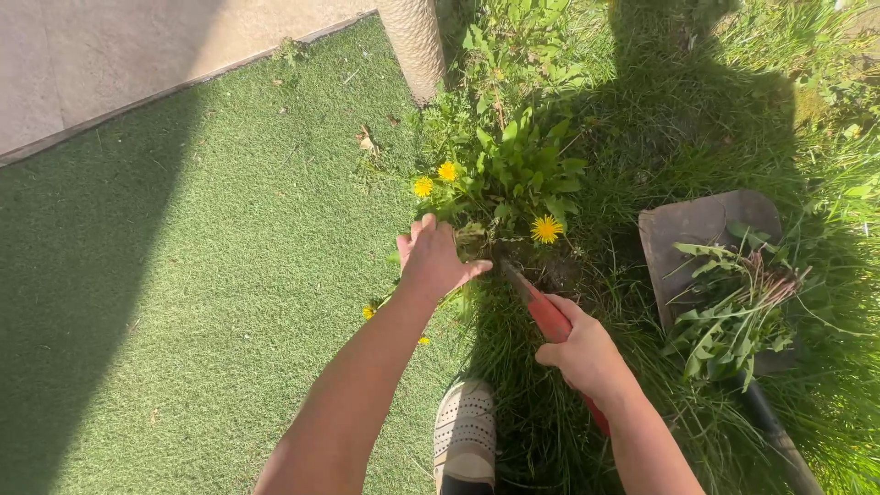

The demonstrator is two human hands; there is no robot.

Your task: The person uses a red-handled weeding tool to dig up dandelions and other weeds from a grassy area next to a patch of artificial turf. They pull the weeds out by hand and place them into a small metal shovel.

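Your left hand [433,257] sits at the base of the dandelion plant [513,174], fingers curled down into the leaves and closed on a clump of them at ground level, thumb sticking out to the right. Exactly which stems it has hold of is hidden under the hand.

Your right hand [587,353] is wrapped tight around the red handle of a weeding tool [548,316]. The tool slants up and to the left from your fist, its tip at the bare patch of soil [555,270] just under the plant, close beside your left thumb. The tip itself is in shadow; how far it goes into the ground cannot be told.

The dandelion plant stands right at the edge where the short green turf [229,275] meets the longer rough grass [568,412]. Three open yellow flower heads show: two side by side [434,179] above your left hand, one [546,228] to the right, above the tool tip. A smaller yellow bloom [368,312] lies low by your left wrist.

To the right, well apart from both hands, a dark shovel blade [697,229] lies flat in the grass, a heap of pulled weeds [733,312] with roots on it, its handle [775,431] running down toward the lower right.

Your shoe [466,431], pale with a dotted pattern, stands between your forearms. A paved strip [110,55] borders the turf at top left; a rough post [414,41] rises at top centre.
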